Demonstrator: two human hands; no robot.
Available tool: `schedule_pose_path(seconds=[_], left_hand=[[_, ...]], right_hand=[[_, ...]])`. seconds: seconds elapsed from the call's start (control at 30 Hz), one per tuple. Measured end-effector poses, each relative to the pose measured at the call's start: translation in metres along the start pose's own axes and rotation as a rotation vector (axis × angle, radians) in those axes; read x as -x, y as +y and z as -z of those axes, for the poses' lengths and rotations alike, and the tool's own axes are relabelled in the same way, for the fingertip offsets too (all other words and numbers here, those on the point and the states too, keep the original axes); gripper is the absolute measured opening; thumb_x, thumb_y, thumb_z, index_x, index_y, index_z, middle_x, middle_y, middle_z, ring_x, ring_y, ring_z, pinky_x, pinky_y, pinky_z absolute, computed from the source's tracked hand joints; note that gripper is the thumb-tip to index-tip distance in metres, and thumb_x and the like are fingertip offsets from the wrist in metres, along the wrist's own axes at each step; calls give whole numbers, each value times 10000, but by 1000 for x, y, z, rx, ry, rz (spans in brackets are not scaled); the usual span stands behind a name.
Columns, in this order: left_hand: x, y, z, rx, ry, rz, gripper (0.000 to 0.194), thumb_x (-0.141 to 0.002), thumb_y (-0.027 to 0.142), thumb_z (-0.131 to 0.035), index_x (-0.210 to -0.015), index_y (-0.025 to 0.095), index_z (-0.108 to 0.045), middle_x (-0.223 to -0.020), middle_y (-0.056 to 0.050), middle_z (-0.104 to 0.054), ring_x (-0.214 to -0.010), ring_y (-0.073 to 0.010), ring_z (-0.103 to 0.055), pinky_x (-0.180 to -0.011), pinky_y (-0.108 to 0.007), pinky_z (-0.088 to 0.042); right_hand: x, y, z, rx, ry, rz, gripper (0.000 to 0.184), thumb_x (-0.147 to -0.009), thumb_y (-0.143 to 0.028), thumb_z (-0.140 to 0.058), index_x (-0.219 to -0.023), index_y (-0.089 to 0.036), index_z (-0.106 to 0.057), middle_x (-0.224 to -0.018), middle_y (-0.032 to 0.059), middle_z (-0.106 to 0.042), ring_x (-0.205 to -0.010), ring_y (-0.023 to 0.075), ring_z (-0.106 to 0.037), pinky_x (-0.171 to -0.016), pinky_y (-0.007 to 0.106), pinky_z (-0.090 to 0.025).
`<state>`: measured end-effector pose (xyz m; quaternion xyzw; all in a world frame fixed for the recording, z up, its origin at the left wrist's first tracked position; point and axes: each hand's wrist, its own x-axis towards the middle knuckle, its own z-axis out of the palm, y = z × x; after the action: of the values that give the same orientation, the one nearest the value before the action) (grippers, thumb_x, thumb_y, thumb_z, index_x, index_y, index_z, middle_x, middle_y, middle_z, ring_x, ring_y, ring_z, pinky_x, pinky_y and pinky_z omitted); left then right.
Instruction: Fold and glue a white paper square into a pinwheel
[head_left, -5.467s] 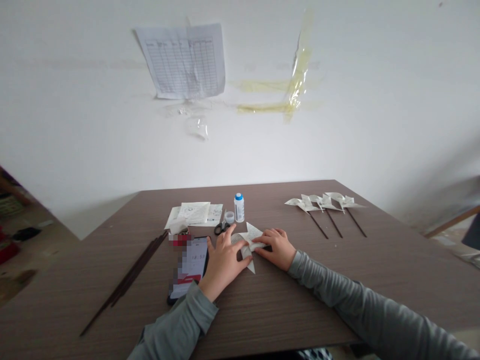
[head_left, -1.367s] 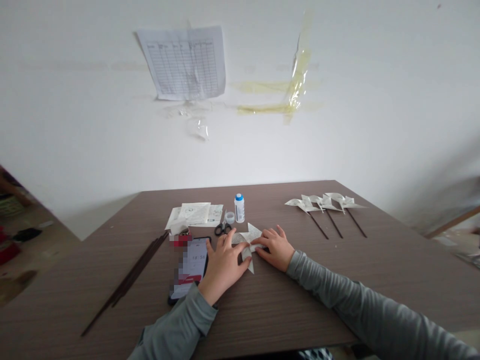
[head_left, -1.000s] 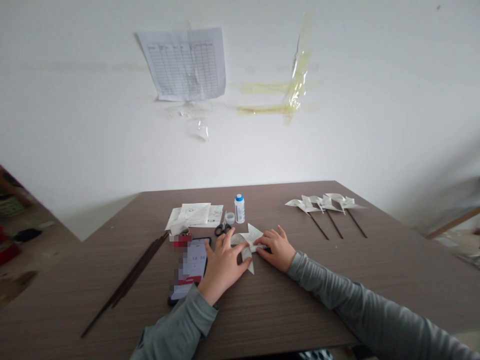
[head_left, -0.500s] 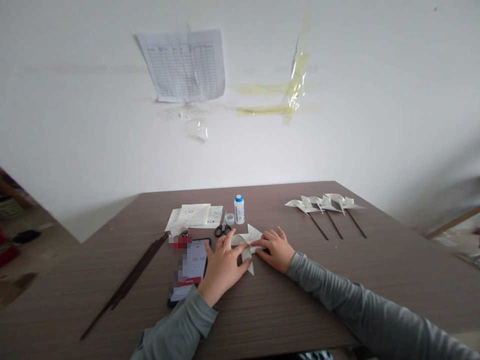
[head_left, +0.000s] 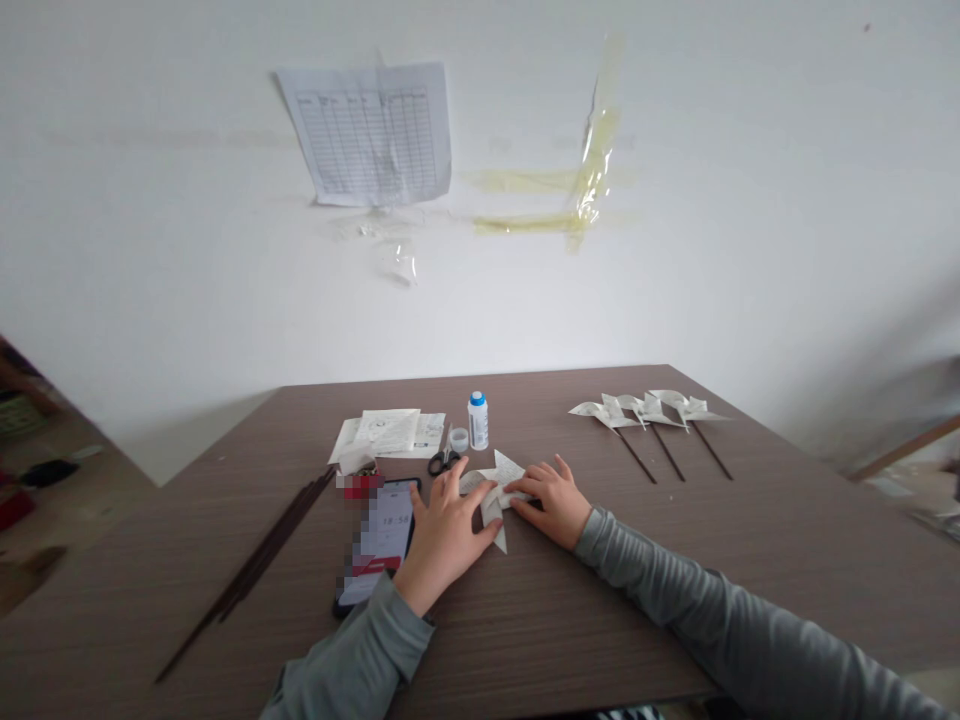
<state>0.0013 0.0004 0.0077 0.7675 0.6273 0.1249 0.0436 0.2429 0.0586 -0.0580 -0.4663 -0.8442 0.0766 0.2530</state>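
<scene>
A pinwheel of printed paper [head_left: 493, 510] lies on the table between my two hands, its blades folded in toward the middle. My left hand [head_left: 448, 535] holds it from the left, with the index fingertip near its centre and the thumb on the lower blade; the other fingers are spread. From the right, my right hand [head_left: 555, 502] grips the right blade between thumb and fingers, which partly cover it. Just beyond my left fingers are black-handled scissors [head_left: 442, 462], a small clear tub [head_left: 458, 440] and a white bottle with a blue cap [head_left: 478, 422].
Three paper pinwheels on brown sticks [head_left: 646, 410] lie at the back right. Paper sheets [head_left: 386, 432] are stacked at the back left. A phone [head_left: 390, 535] lies beside my left wrist, near a small red item [head_left: 361, 487]. Brown sticks [head_left: 259, 560] lie further left.
My right fingers have drawn back slightly from the pinwheel's centre, and the raised right blade now looks flatter. My left hand has hardly moved.
</scene>
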Motion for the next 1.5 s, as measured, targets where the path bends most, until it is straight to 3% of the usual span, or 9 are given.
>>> schedule_pose_path(seconds=[0.4, 0.63, 0.83, 1.1, 1.3, 1.5], left_hand=[[-2, 4, 3, 36, -29, -14, 526, -1081, 299, -968, -1585, 449, -958, -2057, -140, -590, -1838, -567, -605, -1474, -1067, -354], [-5, 8, 10, -4, -91, 19, 565, -1092, 318, -949, -1634, 476, -928, -2106, -121, -523, -1905, -552, -543, -1511, -1035, -330], [-1, 7, 5, 12, -60, 19, 550, -1087, 312, -949, -1622, 438, -938, -2079, -149, -561, -1899, -543, -552, -1517, -1015, -336], [1, 6, 6, 17, -8, 18, 501, -1079, 313, -967, -1574, 391, -953, -2062, -166, -580, -1856, -543, -609, -1501, -1013, -376], [5, 5, 7, 5, 13, 1, 437, -1076, 283, -968, -1501, 385, -974, -2038, -145, -616, -1837, -519, -634, -1504, -1003, -394], [5, 2, 2, -2, 55, -9, 404, -1059, 266, -972, -1439, 398, -1002, -1988, -122, -673, -1772, -541, -685, -1491, -966, -472]], right_hand=[[-2, -14, 8, 49, -82, -52, 290, -1232, -423, -830, -1457, -412, -1012, -1252, 117, -913, -1303, 402, -841, -1442, 845, -532], [-3, -16, 11, 60, -105, -68, 310, -1226, -370, -836, -1483, -415, -1002, -1282, 124, -910, -1334, 399, -834, -1457, 865, -512], [-3, -15, 9, 37, -104, -76, 329, -1208, -330, -828, -1472, -417, -1003, -1280, 131, -919, -1334, 426, -854, -1459, 936, -482], [-5, -14, 10, -9, -126, -116, 320, -1179, -304, -849, -1427, -414, -1018, -1292, 122, -920, -1361, 415, -839, -1492, 936, -420], [-4, -9, 9, -34, -102, -122, 256, -1161, -329, -883, -1368, -410, -1011, -1278, 89, -927, -1358, 382, -842, -1503, 874, -433], [-3, 3, 6, -83, -1, -50, 215, -1195, -302, -834, -1341, -327, -990, -1094, 57, -940, -1130, 309, -903, -1482, 790, -509]])
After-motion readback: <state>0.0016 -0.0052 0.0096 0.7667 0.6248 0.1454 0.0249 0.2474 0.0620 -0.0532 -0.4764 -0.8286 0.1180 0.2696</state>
